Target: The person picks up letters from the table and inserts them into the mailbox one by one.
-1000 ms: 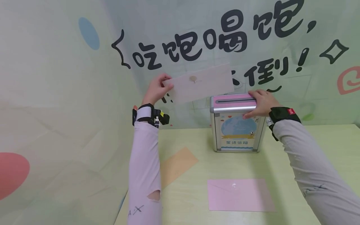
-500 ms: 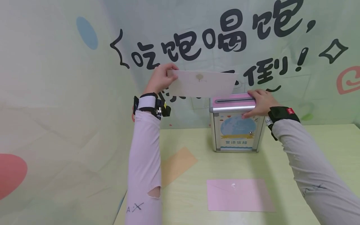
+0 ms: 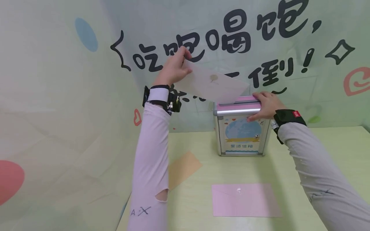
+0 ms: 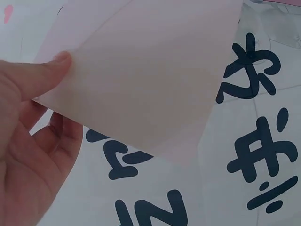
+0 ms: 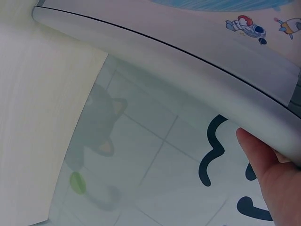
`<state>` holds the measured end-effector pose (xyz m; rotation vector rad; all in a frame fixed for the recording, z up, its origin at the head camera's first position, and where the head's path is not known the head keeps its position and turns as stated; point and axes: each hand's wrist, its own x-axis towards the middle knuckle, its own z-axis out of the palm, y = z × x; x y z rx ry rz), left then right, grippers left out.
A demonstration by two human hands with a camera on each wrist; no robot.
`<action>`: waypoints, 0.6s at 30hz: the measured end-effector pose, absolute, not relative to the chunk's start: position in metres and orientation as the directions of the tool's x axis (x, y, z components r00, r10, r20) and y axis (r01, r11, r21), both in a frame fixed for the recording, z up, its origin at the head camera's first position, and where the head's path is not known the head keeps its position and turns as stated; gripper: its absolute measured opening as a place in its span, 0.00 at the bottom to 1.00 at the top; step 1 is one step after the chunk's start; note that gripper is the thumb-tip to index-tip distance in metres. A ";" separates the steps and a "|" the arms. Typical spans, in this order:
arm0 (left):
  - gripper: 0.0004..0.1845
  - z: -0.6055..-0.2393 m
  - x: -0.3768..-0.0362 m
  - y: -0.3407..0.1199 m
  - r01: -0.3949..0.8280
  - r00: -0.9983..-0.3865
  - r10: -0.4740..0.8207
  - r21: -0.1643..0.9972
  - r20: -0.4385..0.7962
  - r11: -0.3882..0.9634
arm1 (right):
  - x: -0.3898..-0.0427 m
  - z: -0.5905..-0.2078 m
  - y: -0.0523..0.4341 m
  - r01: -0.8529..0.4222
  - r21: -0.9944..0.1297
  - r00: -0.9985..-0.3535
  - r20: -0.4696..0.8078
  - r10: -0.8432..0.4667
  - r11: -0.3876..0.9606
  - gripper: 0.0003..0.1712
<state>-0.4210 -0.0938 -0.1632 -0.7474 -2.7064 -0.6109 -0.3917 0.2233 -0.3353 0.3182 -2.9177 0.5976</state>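
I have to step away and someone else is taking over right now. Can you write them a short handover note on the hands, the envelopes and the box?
Left hand pinches the white envelope by its upper left corner, tilted, lower right corner at the slot of the letter box.
Right hand grips the box's top right edge, steadying it.
Done: envelope lifted and aimed at the slot.
Left: it is not yet inside. A pink envelope and an orange envelope lie flat on the table.
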 end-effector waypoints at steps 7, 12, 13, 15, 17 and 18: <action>0.15 -0.159 -0.419 -0.071 0.585 -0.797 0.472 0.286 0.377 0.759 | -0.393 -0.337 0.224 -0.238 -0.368 -0.965 0.191 -0.178 0.899 0.62; 0.14 -0.157 -0.418 -0.052 0.632 -0.752 0.532 0.196 0.390 0.750 | -0.393 -0.337 0.225 -0.237 -0.364 -0.965 0.192 -0.176 0.901 0.61; 0.15 -0.156 -0.417 -0.047 0.639 -0.745 0.543 0.183 0.387 0.747 | -0.394 -0.337 0.225 -0.238 -0.360 -0.965 0.195 -0.176 0.902 0.61; 0.16 -0.155 -0.416 -0.039 0.652 -0.735 0.567 0.158 0.372 0.742 | -0.394 -0.337 0.225 -0.240 -0.356 -0.964 0.200 -0.177 0.903 0.60; 0.17 -0.154 -0.414 -0.032 0.662 -0.726 0.591 0.128 0.353 0.738 | -0.394 -0.338 0.225 -0.245 -0.358 -0.962 0.205 -0.180 0.901 0.60; 0.18 -0.154 -0.414 -0.028 0.667 -0.721 0.601 0.109 0.345 0.737 | -0.394 -0.338 0.225 -0.249 -0.359 -0.961 0.207 -0.183 0.900 0.60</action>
